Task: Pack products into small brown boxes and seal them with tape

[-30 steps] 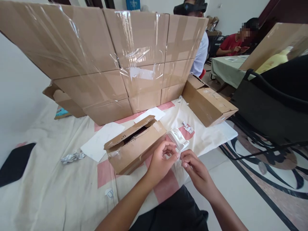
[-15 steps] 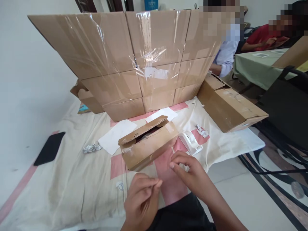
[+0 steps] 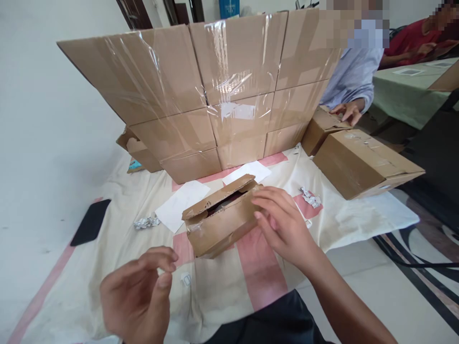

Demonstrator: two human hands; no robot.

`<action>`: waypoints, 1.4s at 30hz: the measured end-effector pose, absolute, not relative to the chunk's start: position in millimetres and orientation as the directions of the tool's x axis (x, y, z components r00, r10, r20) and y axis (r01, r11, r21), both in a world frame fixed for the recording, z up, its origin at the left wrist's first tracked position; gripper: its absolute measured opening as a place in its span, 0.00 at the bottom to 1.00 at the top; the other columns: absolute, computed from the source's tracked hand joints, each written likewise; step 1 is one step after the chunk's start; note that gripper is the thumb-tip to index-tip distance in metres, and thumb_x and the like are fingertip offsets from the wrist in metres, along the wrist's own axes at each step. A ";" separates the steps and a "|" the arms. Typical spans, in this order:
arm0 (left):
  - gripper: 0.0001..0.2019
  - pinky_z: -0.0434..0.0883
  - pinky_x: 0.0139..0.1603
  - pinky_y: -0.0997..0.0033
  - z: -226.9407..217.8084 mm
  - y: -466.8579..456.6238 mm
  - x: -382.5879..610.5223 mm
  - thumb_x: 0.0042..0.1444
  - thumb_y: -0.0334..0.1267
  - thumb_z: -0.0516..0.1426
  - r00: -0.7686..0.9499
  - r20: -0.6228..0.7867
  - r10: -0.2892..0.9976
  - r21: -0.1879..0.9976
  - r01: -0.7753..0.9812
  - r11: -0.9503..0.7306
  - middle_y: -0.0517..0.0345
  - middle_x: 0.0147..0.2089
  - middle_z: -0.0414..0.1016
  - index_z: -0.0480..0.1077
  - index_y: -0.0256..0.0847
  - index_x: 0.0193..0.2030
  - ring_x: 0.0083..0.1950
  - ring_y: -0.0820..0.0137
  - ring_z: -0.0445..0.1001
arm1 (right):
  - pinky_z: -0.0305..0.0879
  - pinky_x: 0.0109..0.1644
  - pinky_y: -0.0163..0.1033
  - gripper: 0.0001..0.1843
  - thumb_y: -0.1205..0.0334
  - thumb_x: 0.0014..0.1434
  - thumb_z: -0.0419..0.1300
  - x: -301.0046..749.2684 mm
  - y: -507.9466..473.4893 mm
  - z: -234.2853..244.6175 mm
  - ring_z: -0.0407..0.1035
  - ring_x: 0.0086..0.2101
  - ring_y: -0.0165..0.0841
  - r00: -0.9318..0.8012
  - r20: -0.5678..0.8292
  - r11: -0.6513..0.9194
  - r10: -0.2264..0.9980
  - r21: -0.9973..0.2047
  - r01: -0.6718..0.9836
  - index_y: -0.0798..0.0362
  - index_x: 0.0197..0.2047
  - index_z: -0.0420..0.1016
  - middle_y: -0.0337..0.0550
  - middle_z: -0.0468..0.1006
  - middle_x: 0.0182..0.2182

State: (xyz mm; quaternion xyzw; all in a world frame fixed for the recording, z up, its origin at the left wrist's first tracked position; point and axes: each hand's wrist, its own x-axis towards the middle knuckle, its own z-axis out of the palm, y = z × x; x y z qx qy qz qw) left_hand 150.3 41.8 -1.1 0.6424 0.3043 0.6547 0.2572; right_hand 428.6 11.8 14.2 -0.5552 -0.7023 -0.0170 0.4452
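Note:
A small brown cardboard box [image 3: 224,222] lies at an angle on the cloth, its upper flap partly raised over a dark gap. My right hand [image 3: 283,222] is at the box's right end, fingers extended and thumb apart; the fingertips seem to touch its edge. Off to the lower left, my left hand [image 3: 139,291] hovers over the cloth, curved, with a gap between thumb and fingers and nothing in it. Mostly hidden behind my right hand is a white tape dispenser [image 3: 307,222].
A tall taped cardboard panel [image 3: 236,67] stands behind the box. White papers [image 3: 182,203], crumpled paper [image 3: 146,222] and a black phone [image 3: 91,222] lie around. On the right are a larger carton [image 3: 366,160] and another carton [image 3: 321,129] under a co-worker's hand [image 3: 347,112].
My left hand has moved left, its pinched fingers now apart. My right hand has reached forward to the box's right end. A co-worker's hand now shows on the carton at right.

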 end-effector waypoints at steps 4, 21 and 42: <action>0.10 0.74 0.42 0.60 13.2 55.8 156.3 0.64 0.39 0.60 0.124 0.493 0.861 0.869 -0.042 -0.492 0.63 0.28 0.74 0.67 0.44 0.51 0.32 0.66 0.75 | 0.49 0.74 0.59 0.19 0.60 0.72 0.53 409.7 50.0 22.5 0.58 0.68 0.47 -0.281 0.525 0.446 0.803 -0.218 0.868 0.55 0.62 0.72 0.48 0.72 0.65; 0.35 0.59 0.67 0.47 10.0 106.1 158.6 0.58 0.43 0.64 0.376 0.263 0.888 0.636 0.624 -0.453 0.59 0.43 0.72 0.54 0.51 0.68 0.51 0.62 0.73 | 0.50 0.71 0.62 0.26 0.51 0.74 0.48 398.0 67.1 7.5 0.57 0.67 0.51 -0.306 0.351 0.401 0.885 -0.240 0.884 0.56 0.66 0.70 0.50 0.68 0.68; 0.33 0.75 0.53 0.64 -16.4 113.7 173.8 0.57 0.55 0.63 0.244 -0.175 0.954 0.941 0.327 0.088 0.52 0.61 0.68 0.60 0.53 0.67 0.58 0.59 0.72 | 0.52 0.70 0.62 0.24 0.52 0.72 0.51 395.3 64.9 10.0 0.57 0.67 0.51 -0.274 0.348 0.384 0.897 -0.304 0.872 0.56 0.64 0.70 0.51 0.68 0.68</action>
